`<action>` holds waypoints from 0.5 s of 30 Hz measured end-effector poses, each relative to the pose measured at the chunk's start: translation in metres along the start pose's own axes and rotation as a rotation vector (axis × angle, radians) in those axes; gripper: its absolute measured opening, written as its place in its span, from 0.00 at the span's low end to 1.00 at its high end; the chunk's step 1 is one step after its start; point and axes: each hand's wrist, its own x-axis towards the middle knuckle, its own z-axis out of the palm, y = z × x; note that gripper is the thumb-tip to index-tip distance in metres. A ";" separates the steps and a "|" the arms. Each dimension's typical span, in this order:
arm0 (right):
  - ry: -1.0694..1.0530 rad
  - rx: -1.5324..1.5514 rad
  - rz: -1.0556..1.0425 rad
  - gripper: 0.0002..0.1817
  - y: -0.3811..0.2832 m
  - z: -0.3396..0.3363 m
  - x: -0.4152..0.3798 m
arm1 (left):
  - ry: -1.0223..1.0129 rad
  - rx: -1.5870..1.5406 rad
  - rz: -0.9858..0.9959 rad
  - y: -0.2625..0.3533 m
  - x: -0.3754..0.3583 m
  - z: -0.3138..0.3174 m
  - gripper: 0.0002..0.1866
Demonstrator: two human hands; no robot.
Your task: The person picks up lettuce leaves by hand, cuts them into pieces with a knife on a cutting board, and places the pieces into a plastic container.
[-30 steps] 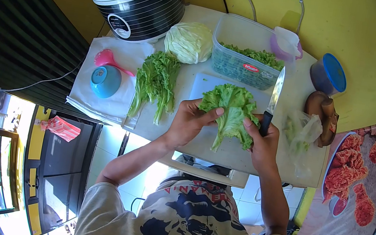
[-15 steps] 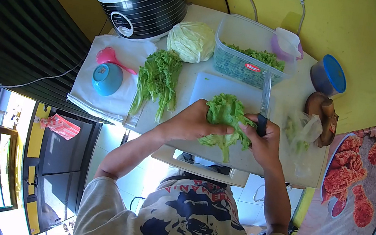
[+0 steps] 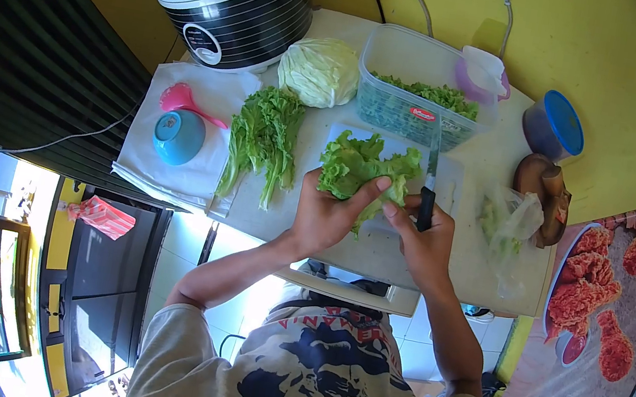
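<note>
White plastic or laminate tops the table [image 3: 481,280] beneath both hands. Beyond and outward of the left hand [image 3: 324,215] stands the black-and-white rice cooker [image 3: 239,17]; straight ahead of the right hand [image 3: 428,246] is the clear food container [image 3: 376,103], holding green leaves. The cutting board [image 3: 446,178] lies just ahead of both hands, the cabbage [image 3: 318,72] beyond the left one, the lettuce bunch [image 3: 265,139] outward of it.

The lettuce leaf [image 3: 352,169] is held up between the hands, over the near part of the board. It should be very light, limp and frilly, easily torn or bruised, perhaps a little slippery if damp; the pale rib looks the firmest place to take hold, with a light pinch.

The left hand is closed on the leaf, thumb on top, fingers beneath. The right hand's thumb meets the leaf's edge while its fingers clasp the black handle of the kitchen knife [image 3: 426,206], blade pointing away from the body. Both forearms angle inward, wrists close together.
</note>
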 end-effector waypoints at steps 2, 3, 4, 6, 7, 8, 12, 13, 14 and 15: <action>-0.049 0.151 0.072 0.17 -0.004 -0.007 -0.001 | 0.028 -0.019 -0.021 0.000 0.001 -0.005 0.10; -0.071 0.227 0.109 0.16 -0.005 -0.009 -0.001 | 0.040 -0.028 -0.031 0.001 0.001 -0.008 0.10; -0.066 0.263 0.091 0.16 -0.003 -0.009 -0.001 | 0.046 -0.035 -0.040 0.001 0.001 -0.009 0.10; -0.053 0.336 0.055 0.15 0.004 -0.009 -0.001 | 0.055 -0.049 -0.060 0.001 -0.002 -0.011 0.10; -0.063 0.334 0.053 0.15 0.003 -0.010 -0.001 | 0.033 -0.044 -0.082 0.001 -0.002 -0.014 0.11; -0.074 0.333 0.050 0.15 0.003 -0.011 -0.001 | 0.011 -0.040 -0.103 0.000 -0.002 -0.019 0.13; -0.069 0.300 0.016 0.15 0.005 -0.012 0.000 | -0.047 -0.104 -0.106 -0.006 -0.004 -0.028 0.26; -0.068 0.290 0.015 0.15 0.007 -0.013 0.001 | -0.074 -0.032 -0.085 -0.004 -0.005 -0.031 0.29; -0.066 0.279 0.014 0.15 0.009 -0.013 0.002 | -0.101 0.040 -0.063 -0.002 -0.005 -0.035 0.32; -0.064 0.268 0.013 0.15 0.010 -0.015 0.003 | -0.128 0.111 -0.042 0.000 -0.006 -0.038 0.35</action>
